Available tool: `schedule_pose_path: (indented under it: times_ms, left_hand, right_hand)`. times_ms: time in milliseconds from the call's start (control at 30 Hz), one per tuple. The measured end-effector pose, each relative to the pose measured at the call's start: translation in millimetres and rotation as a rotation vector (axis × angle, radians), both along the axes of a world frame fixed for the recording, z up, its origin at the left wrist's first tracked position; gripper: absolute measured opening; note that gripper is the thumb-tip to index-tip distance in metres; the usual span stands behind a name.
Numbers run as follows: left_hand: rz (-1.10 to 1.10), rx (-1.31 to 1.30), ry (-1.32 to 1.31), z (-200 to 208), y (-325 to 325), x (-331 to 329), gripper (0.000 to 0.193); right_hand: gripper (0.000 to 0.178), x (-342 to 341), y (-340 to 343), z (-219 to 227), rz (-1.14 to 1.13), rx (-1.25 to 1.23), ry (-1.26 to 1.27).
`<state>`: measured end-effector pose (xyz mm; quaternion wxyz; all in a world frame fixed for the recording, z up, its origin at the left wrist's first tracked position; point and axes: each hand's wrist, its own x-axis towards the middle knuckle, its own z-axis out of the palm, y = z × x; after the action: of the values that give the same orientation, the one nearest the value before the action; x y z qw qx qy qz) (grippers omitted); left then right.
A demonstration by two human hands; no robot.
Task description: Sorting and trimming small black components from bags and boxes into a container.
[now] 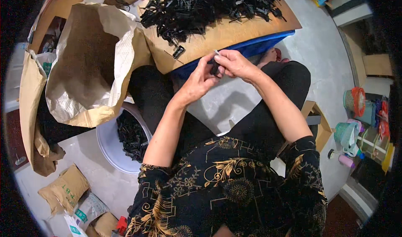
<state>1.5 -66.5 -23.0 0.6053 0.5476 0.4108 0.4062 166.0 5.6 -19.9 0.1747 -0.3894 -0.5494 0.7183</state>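
Just beyond my knees, my left hand (199,80) and my right hand (238,65) meet in front of the board's near edge. A small black plastic part (215,68) sits between them, gripped by the fingers of my left hand. The right thumb and forefinger are pinched together at its top, where a small pale tip (216,52) sticks out; its kind is too small to tell. Ahead lies a heap of black plastic parts (209,8) on a tan board (161,54). One loose black part (179,51) rests apart from the heap, near the board's front left corner.
A large open paper sack (125,56) with a white lining stands at the left. Below it, a white bucket (104,138) holds more black parts (132,136). Filled brown bags (65,189) lie at lower left. Baskets (347,136) and a cardboard box (324,130) are at the right.
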Motion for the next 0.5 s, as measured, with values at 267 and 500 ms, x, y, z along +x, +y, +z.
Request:
schedule_pose_path:
  times_ms: [267,500]
  left_hand:
    - [0.066,-0.004,0.501,4,-2,5,0.06]
    - [0.166,-0.277,-0.164,-4,-1,6,0.049]
  right_hand:
    - [0.023,-2,-7,-5,0.06,-0.026,-0.056]
    - [0.027,-6,-16,5,-0.138,0.0,0.006]
